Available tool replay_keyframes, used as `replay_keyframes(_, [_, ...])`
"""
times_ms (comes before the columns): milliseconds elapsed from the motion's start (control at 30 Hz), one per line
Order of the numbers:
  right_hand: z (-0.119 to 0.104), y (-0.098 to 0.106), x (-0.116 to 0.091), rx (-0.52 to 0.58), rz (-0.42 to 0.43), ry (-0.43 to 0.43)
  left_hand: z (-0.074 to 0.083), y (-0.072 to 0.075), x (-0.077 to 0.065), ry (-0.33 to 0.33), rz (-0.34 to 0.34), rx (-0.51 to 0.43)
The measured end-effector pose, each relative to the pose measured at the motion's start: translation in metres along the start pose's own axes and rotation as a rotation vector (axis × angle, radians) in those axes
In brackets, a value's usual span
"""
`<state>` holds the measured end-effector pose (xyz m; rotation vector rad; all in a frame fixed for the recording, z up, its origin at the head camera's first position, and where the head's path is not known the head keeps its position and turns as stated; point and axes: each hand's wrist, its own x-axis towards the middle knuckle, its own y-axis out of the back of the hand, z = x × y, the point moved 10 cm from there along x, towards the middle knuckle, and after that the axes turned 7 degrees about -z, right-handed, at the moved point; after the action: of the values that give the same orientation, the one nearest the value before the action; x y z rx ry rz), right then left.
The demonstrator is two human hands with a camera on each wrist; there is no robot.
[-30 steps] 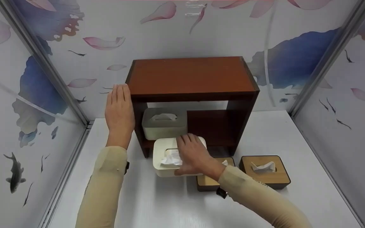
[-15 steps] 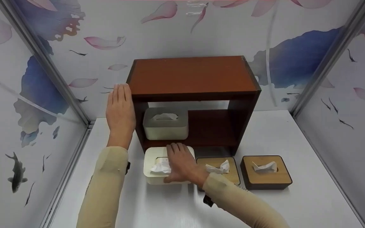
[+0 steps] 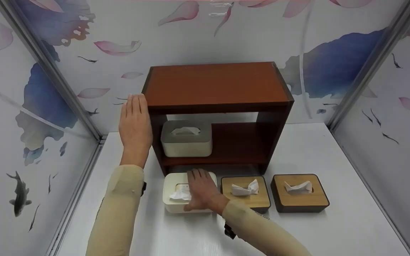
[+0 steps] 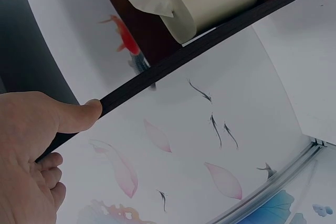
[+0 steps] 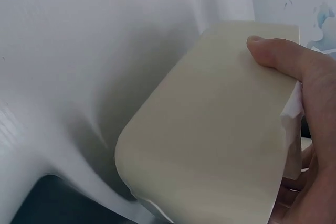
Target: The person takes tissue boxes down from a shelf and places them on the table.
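My right hand [image 3: 203,190] spans a cream tissue box [image 3: 173,204] in front of the shelf, thumb on its near wall and fingers over the far side. In the right wrist view the box's smooth wall [image 5: 210,129] fills the middle, with a white tissue squeezed near the palm. My left hand [image 3: 135,128] holds the upper left side of a small brown wooden shelf [image 3: 219,85]. The left wrist view shows its thumb [image 4: 81,116] on the panel's dark edge, the other fingers beyond. A grey-topped tissue box [image 3: 186,146] sits at the left inside the shelf.
Two wood-topped tissue boxes stand right of the cream one: a nearer one [image 3: 238,202] and another [image 3: 299,201] at the far right. All are on a white table [image 3: 351,227], enclosed by printed wall panels [image 3: 205,42] behind and beside.
The right hand has brought the cream tissue box from the shelf's front edge down and toward me, left of the wood-topped boxes. My left hand stays at the shelf's side.
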<state>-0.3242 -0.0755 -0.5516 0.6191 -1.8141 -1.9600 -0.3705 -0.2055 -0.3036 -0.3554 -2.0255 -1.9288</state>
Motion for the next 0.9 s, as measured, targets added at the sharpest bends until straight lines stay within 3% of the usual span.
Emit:
replay_keyframes(333, [0.002,-0.017,0.001,0.056,-0.004,-0.001,0.001,-0.001,0.001,-0.005,-0.01,0.003])
replay_keyframes(900, [-0.001,-0.027,-0.001,0.021,-0.073,0.008,0.0,-0.002,0.0,0.002,-0.02,-0.009])
